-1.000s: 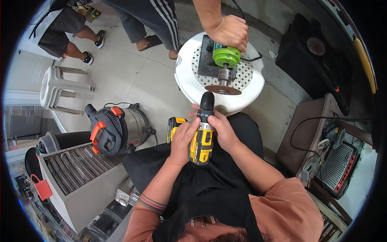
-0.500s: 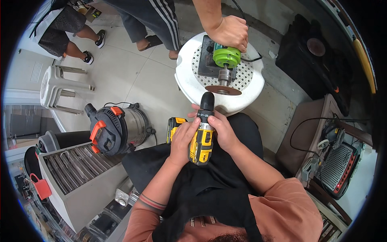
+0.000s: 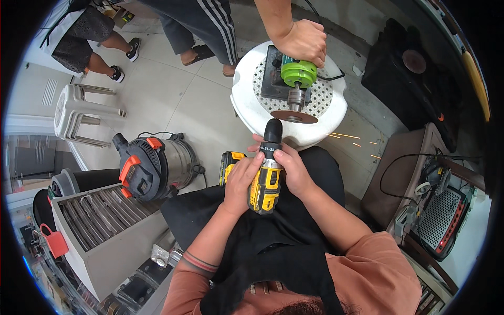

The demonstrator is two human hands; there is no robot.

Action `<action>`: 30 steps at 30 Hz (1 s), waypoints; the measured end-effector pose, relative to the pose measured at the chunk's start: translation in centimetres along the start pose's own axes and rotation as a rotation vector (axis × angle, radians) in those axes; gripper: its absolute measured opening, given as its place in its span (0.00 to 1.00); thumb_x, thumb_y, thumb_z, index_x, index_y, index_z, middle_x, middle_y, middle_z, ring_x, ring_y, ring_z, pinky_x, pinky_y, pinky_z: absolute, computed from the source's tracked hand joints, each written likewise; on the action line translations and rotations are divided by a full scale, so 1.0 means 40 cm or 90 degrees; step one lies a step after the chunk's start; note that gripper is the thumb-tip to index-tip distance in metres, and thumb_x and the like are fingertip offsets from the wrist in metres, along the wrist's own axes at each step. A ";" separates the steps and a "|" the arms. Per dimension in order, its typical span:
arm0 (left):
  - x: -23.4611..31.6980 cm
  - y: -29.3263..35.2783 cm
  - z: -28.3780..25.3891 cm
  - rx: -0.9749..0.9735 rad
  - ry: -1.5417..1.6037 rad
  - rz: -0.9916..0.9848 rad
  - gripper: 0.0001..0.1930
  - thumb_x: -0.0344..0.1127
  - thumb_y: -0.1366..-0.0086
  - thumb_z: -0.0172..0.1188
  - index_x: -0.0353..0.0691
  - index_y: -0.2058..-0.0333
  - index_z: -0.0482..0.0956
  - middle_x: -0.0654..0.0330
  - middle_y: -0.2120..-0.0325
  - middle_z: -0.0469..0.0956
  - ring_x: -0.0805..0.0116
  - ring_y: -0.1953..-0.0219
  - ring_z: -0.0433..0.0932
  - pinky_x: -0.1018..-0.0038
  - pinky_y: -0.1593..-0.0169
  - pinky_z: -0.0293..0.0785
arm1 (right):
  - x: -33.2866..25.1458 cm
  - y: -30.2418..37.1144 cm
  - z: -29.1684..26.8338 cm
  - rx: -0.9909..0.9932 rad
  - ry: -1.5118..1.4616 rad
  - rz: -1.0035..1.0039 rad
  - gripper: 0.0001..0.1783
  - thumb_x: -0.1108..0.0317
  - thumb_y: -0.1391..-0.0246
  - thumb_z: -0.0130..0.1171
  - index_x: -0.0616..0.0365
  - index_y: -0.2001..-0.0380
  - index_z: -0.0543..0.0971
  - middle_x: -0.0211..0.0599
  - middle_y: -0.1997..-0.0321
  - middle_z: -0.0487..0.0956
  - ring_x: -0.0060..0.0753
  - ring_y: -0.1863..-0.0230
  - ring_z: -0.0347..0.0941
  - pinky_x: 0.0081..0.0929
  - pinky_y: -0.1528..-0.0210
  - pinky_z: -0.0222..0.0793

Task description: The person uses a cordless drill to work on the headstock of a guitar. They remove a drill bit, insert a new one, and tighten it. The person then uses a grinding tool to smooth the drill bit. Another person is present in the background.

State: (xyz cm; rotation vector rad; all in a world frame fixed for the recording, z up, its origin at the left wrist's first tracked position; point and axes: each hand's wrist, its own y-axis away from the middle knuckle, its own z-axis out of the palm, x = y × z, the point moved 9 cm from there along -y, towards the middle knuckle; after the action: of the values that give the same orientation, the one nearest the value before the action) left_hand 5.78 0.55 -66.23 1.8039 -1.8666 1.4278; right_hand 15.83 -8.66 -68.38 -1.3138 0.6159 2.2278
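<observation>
A yellow-and-black cordless drill (image 3: 265, 184) is held between both my hands, its black chuck pointing away from me. My left hand (image 3: 239, 181) is wrapped round its left side, with the battery (image 3: 228, 164) showing beyond the fingers. My right hand (image 3: 294, 169) grips the collar behind the chuck. The chuck's tip is at the near edge of a brown cutting disc (image 3: 295, 117); whether a bit touches it, I cannot see. That disc sits on the shaft of a green motor tool (image 3: 298, 73), which another person's hand (image 3: 304, 43) presses onto a white stool (image 3: 242, 116). Sparks (image 3: 344, 136) fly off to the right.
On the left stand a shop vacuum (image 3: 165, 165), stacked white stools (image 3: 73, 113) and a grey cabinet (image 3: 97, 262). A cable (image 3: 388, 173) hangs by a brown box (image 3: 386, 181) at right. Two people stand at the far side; one wears striped trousers (image 3: 210, 26).
Orange sparks now show at the right of the disc. The view has shifted slightly; both hands keep their hold on the drill.
</observation>
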 end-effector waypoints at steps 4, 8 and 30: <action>0.002 0.001 0.001 0.004 0.000 0.002 0.44 0.22 0.42 0.68 0.46 0.25 0.67 0.50 0.56 0.81 0.47 0.58 0.81 0.57 0.53 0.78 | -0.003 0.001 0.000 0.002 0.010 -0.002 0.32 0.58 0.24 0.46 0.71 0.27 0.68 0.47 0.35 0.81 0.38 0.33 0.76 0.36 0.26 0.66; 0.006 -0.002 -0.003 0.006 -0.001 0.005 0.44 0.22 0.41 0.68 0.46 0.25 0.67 0.50 0.56 0.81 0.47 0.58 0.81 0.57 0.52 0.78 | -0.006 0.002 0.002 0.003 0.006 0.003 0.32 0.58 0.24 0.45 0.71 0.27 0.68 0.48 0.35 0.81 0.38 0.33 0.76 0.36 0.26 0.66; 0.009 -0.004 -0.003 0.013 -0.003 0.012 0.47 0.23 0.44 0.71 0.47 0.24 0.67 0.51 0.60 0.79 0.48 0.61 0.80 0.58 0.56 0.77 | -0.006 0.002 0.001 0.002 0.015 -0.004 0.34 0.56 0.25 0.46 0.71 0.27 0.68 0.48 0.35 0.81 0.38 0.34 0.76 0.36 0.27 0.66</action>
State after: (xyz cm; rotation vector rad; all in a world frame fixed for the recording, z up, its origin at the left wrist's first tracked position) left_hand 5.78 0.42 -65.85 1.8048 -1.8840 1.4549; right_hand 15.87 -8.75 -68.14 -1.3406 0.6223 2.2086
